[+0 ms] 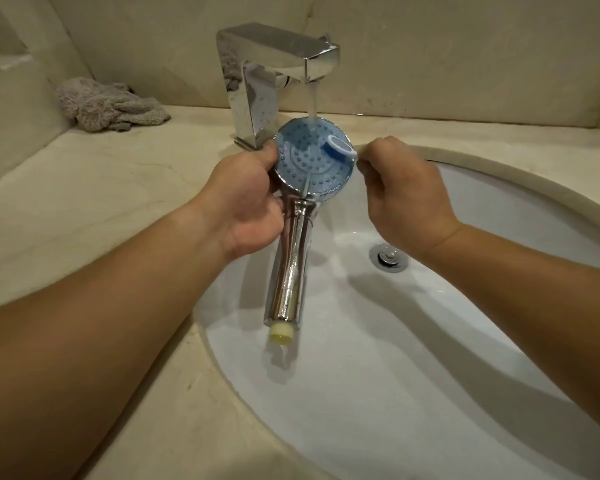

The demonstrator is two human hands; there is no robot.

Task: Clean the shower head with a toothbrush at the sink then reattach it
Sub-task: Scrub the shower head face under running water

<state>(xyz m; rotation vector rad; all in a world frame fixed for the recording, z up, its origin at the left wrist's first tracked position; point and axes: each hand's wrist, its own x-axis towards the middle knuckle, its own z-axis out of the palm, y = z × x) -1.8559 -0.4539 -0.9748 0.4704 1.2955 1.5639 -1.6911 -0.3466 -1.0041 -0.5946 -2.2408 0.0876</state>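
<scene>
Left hand (pixel 246 202) grips shower head (pixel 314 157) | right hand (pixel 400 199) pinches toothbrush (pixel 338 148) | best scrubbed nozzle-by-nozzle under faucet (pixel 281 81) stream

Grey crumpled cloth (pixel 110 103) on the beige marble bench (pixel 84 188), back left corner, against the wall. Chrome pop-up drain plug (pixel 388 257) at the basin bottom. Beige stone wall panels (pixel 465 53) behind, veined and faintly marked.

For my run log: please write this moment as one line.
left hand holds shower head | right hand scrubs with toothbrush | faucet running
</scene>
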